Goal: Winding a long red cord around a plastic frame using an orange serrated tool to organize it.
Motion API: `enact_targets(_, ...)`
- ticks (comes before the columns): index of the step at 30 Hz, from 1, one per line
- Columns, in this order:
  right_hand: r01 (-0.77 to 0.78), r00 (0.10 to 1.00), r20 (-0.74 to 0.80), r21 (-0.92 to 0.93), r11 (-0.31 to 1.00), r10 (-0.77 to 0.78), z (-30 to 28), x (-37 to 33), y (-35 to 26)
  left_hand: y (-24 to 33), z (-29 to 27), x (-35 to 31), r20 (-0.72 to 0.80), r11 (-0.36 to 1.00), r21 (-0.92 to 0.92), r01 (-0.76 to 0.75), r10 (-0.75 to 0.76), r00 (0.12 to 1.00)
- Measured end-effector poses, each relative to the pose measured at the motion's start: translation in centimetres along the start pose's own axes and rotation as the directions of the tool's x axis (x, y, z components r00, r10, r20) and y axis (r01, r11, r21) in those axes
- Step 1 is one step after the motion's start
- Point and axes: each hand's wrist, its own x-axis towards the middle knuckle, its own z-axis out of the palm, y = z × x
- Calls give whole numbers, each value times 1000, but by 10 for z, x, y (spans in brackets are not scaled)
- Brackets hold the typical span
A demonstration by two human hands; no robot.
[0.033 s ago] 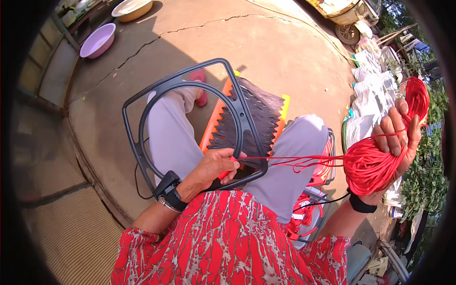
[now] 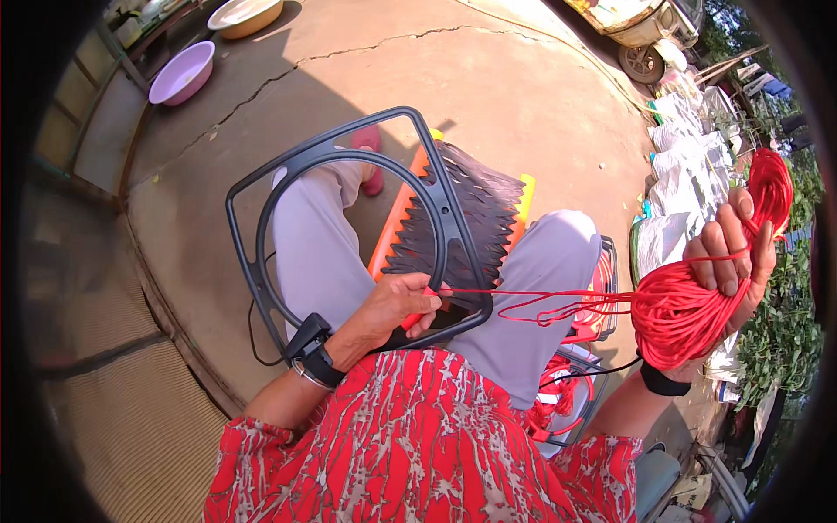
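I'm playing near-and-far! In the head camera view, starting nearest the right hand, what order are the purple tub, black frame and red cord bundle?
1. Red cord bundle: in the right hand.
2. Black frame: left of it.
3. Purple tub: upper left.

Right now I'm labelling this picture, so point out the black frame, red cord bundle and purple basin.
Black frame (image 2: 448,227), head view: right-hand joint of ring and outer bar.
Red cord bundle (image 2: 683,318), head view: its large lower coil.
Purple basin (image 2: 180,76), head view: its inner bottom.

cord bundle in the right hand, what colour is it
The cord bundle in the right hand is bright red, best seen in the head view.
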Motion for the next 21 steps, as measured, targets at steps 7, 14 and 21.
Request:
enact_targets(7,-32,999,-38,-14,999,31,-4,16,8,-9,-1,-2,-115,993,6,120,-118,986)
enact_targets(14,-133,991,27,139,981,131,-6,48,39,-17,-1,-8,-251,978,110,177,-145,957)
enact_targets(21,-121,992,72,268,956,105,1,58,46,-4,3,6,-245,971,159,179,-137,960)
